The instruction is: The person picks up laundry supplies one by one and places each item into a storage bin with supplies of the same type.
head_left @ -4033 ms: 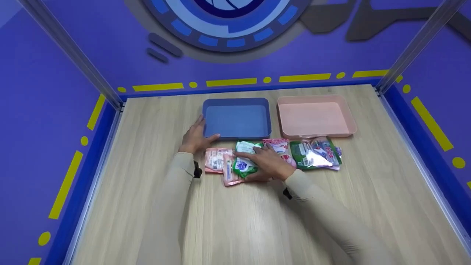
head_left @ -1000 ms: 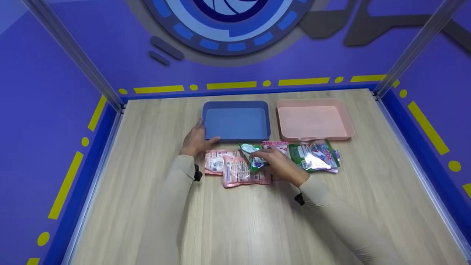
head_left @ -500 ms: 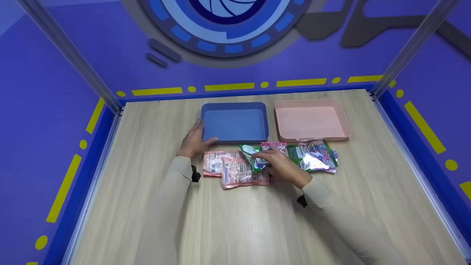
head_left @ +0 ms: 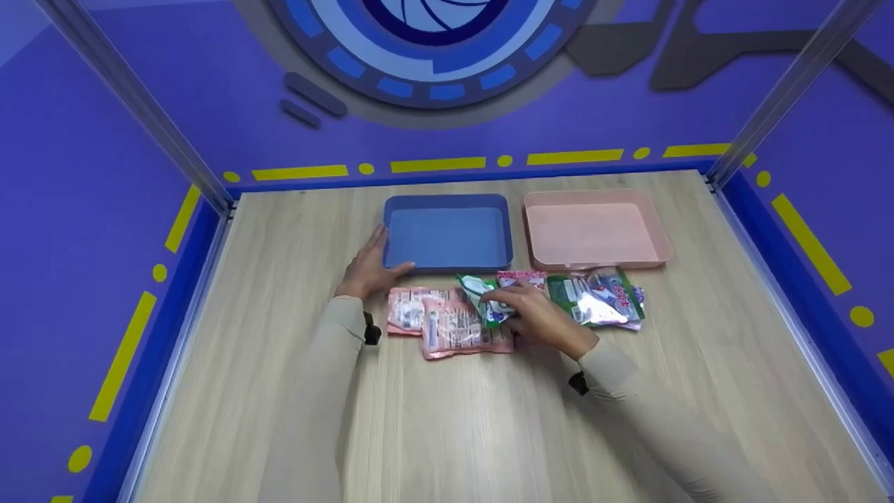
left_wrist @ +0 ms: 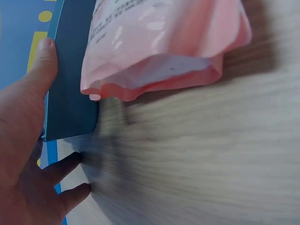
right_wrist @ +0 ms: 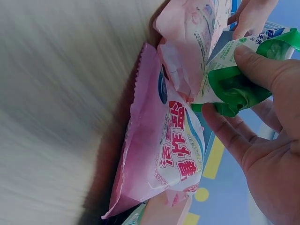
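At the near left corner of the blue tray (head_left: 447, 237) my left hand (head_left: 367, 271) rests with its thumb along the front wall and its fingers stretched along the left side. My right hand (head_left: 541, 314) pinches a green and white pouch (right_wrist: 225, 77) between thumb and fingers, tilted up over the other pouches. Under and beside it lie two overlapping pink pouches (head_left: 464, 332). A pink pouch with red lettering (right_wrist: 183, 154) sits below my right hand, partly covered by it in the head view.
To the right of the blue tray stands a pink tray (head_left: 594, 230). A shiny green-edged pouch (head_left: 597, 300) lies before it, over a purple-edged one (head_left: 639, 297). Blue panels with metal posts close off the back and sides of the wooden table (head_left: 447, 433).
Four seconds ago my right hand lay spread on the green pouch. It has since gripped it and raised it to the right, uncovering the pink pouch. The left hand stays put.
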The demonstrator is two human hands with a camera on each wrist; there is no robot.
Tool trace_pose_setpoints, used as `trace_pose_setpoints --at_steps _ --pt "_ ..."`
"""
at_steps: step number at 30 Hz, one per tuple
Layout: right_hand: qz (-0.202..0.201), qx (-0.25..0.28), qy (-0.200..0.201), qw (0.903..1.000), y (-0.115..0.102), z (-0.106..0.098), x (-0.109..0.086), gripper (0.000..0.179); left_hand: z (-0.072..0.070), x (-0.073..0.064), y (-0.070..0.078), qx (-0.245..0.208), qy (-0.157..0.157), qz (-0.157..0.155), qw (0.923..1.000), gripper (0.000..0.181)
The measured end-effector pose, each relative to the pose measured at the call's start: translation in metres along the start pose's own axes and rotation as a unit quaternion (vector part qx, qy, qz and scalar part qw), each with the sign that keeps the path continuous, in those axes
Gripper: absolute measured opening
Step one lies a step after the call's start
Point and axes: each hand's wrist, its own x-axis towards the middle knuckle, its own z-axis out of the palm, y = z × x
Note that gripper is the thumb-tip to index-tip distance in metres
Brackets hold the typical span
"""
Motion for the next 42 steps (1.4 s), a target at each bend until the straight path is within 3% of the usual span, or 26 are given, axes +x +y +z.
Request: trace_pose_setpoints --at_steps 13,25,42 --pt "0.004 0.01 -0.002 0.9999 0.0 -0.003 0.0 0.063 -0.001 -0.003 0.001 -0.005 -0.002 -0.002 1.0 0.106" --pt "-0.041 -0.007 0.05 0.9979 0.001 -0.01 0.001 0.063 -0.003 -0.002 0.002 -0.008 0.003 0.004 1.0 0.104" --pt "-0.039 -0.025 0.071 0.9964 0.003 -0.014 0.0 0.065 0.001 -0.001 -0.001 -0.004 0.011 0.008 0.9999 0.106"
